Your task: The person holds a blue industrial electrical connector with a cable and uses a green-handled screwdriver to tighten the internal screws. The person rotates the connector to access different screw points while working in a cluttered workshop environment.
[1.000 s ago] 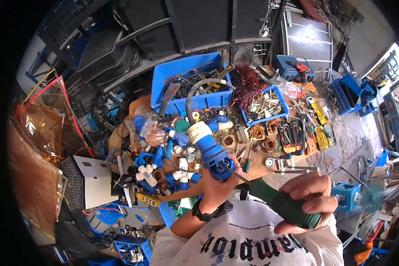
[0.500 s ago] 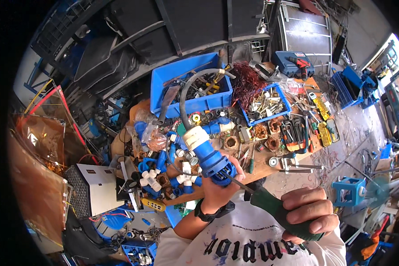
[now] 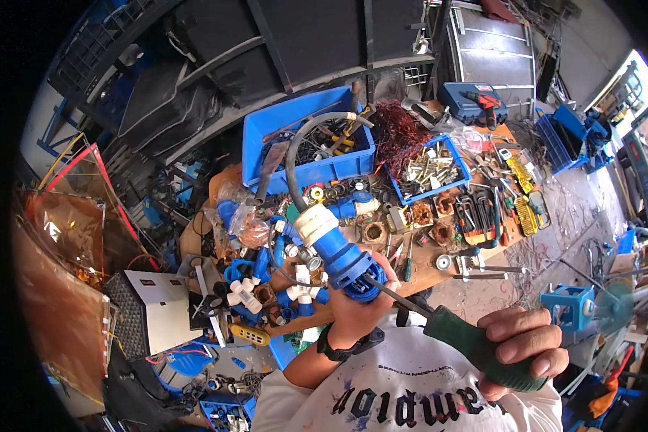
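In the middle of the head view, a blue and white industrial plug connector (image 3: pixel 342 253) is tilted, with a thick grey cable (image 3: pixel 293 167) arching up from its white end. My left hand (image 3: pixel 358 313) is closed round the connector's blue open end from below. My right hand (image 3: pixel 527 347) grips the dark green handle of a screwdriver (image 3: pixel 468 338). The screwdriver's metal shaft points up and left, and its tip reaches the connector's open face. Whether the tip sits on a screw inside I cannot tell.
A wooden table (image 3: pixel 428 277) carries many loose parts. On it stand a large blue bin (image 3: pixel 324 171) of cables and a small blue tray (image 3: pixel 416 194) of metal pieces. Blue and white fittings (image 3: pixel 243 294) pile up at left; hand tools (image 3: pixel 486 212) lie at right.
My right hand and the screwdriver have moved right, drawing the shaft outward from the connector. The connector and my left hand stay nearly in place.
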`<control>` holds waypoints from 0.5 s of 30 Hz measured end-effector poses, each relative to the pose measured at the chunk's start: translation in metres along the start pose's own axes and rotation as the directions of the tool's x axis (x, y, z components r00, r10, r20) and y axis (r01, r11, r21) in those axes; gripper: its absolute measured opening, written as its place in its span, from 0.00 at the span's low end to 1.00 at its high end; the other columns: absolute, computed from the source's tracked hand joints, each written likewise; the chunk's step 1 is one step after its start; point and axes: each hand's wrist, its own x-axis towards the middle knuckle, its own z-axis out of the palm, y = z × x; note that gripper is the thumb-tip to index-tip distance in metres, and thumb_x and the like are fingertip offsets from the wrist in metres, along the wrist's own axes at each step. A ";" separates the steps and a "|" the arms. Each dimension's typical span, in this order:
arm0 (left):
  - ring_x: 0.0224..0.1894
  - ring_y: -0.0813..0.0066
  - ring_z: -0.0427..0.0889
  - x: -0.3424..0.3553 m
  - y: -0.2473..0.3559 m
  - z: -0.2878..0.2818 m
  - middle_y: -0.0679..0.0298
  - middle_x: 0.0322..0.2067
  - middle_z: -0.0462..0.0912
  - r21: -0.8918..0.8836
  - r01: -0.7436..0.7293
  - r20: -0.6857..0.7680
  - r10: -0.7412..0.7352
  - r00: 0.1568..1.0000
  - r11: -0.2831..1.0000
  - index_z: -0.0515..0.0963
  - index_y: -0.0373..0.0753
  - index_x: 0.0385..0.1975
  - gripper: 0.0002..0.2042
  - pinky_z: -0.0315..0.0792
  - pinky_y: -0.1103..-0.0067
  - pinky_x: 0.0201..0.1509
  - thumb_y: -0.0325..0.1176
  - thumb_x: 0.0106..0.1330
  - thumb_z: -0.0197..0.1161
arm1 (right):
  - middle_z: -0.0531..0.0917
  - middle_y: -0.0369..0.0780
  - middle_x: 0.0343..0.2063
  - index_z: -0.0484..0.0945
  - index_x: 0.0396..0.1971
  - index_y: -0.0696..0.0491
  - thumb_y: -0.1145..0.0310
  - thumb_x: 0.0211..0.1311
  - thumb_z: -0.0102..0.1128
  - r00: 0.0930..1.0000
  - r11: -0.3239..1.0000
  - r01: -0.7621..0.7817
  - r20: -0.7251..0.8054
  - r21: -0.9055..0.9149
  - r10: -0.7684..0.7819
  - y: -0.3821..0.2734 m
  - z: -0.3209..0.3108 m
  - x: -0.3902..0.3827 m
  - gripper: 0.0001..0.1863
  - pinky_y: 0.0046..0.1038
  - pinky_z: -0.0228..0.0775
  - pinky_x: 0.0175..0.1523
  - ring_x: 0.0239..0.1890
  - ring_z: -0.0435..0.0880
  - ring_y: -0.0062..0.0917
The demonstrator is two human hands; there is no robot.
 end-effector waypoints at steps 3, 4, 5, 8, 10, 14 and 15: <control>0.30 0.80 0.77 0.000 0.001 0.001 0.65 0.29 0.78 0.001 -0.013 0.010 0.013 1.000 1.000 0.67 0.37 0.39 0.18 0.72 0.80 0.37 0.18 0.50 0.64 | 0.75 0.40 0.38 0.65 0.51 0.50 0.65 0.48 0.73 1.000 1.000 0.014 0.004 0.003 -0.014 0.000 0.000 -0.002 0.32 0.37 0.81 0.36 0.40 0.75 0.35; 0.30 0.80 0.77 -0.001 0.001 0.001 0.65 0.29 0.78 0.008 -0.009 0.008 0.009 1.000 1.000 0.67 0.37 0.40 0.18 0.72 0.80 0.37 0.18 0.50 0.64 | 0.75 0.40 0.38 0.65 0.51 0.50 0.65 0.48 0.73 1.000 1.000 0.021 0.012 0.013 -0.021 0.000 0.001 -0.003 0.32 0.37 0.81 0.36 0.40 0.75 0.35; 0.30 0.80 0.77 -0.002 0.001 0.000 0.64 0.29 0.78 0.014 -0.004 0.006 0.004 1.000 1.000 0.67 0.37 0.40 0.18 0.72 0.80 0.37 0.18 0.50 0.64 | 0.75 0.41 0.38 0.65 0.51 0.50 0.65 0.48 0.73 1.000 1.000 0.020 0.014 0.004 -0.020 0.000 0.002 -0.002 0.32 0.37 0.81 0.36 0.40 0.75 0.35; 0.31 0.79 0.77 -0.005 0.000 -0.001 0.64 0.29 0.78 0.015 0.011 0.011 -0.011 1.000 1.000 0.67 0.37 0.41 0.19 0.73 0.80 0.37 0.18 0.50 0.65 | 0.76 0.42 0.37 0.66 0.49 0.50 0.68 0.45 0.74 0.999 1.000 0.018 -0.029 0.006 -0.018 0.000 0.009 -0.001 0.31 0.38 0.81 0.38 0.40 0.77 0.37; 0.31 0.79 0.77 -0.006 0.000 -0.001 0.64 0.30 0.77 0.008 0.013 0.016 -0.014 1.000 1.000 0.66 0.37 0.42 0.20 0.73 0.80 0.37 0.18 0.50 0.65 | 0.80 0.44 0.37 0.68 0.44 0.51 0.74 0.41 0.76 0.993 0.999 0.016 -0.118 0.048 -0.011 -0.001 0.016 -0.002 0.30 0.41 0.81 0.41 0.39 0.80 0.40; 0.31 0.78 0.78 -0.008 -0.001 -0.001 0.64 0.30 0.77 0.003 -0.010 0.021 0.010 1.000 1.000 0.65 0.38 0.43 0.21 0.73 0.80 0.37 0.18 0.51 0.65 | 0.80 0.44 0.37 0.68 0.44 0.51 0.73 0.41 0.77 0.994 0.998 0.043 -0.099 0.042 -0.039 -0.001 0.015 -0.004 0.30 0.40 0.81 0.41 0.38 0.80 0.40; 0.31 0.78 0.78 -0.009 -0.001 -0.001 0.64 0.30 0.77 0.003 -0.019 0.023 0.019 1.000 1.000 0.65 0.38 0.43 0.21 0.73 0.80 0.37 0.18 0.51 0.65 | 0.80 0.44 0.37 0.68 0.44 0.51 0.73 0.41 0.77 0.994 0.998 0.046 -0.096 0.034 -0.043 -0.002 0.015 -0.005 0.30 0.39 0.81 0.41 0.39 0.80 0.40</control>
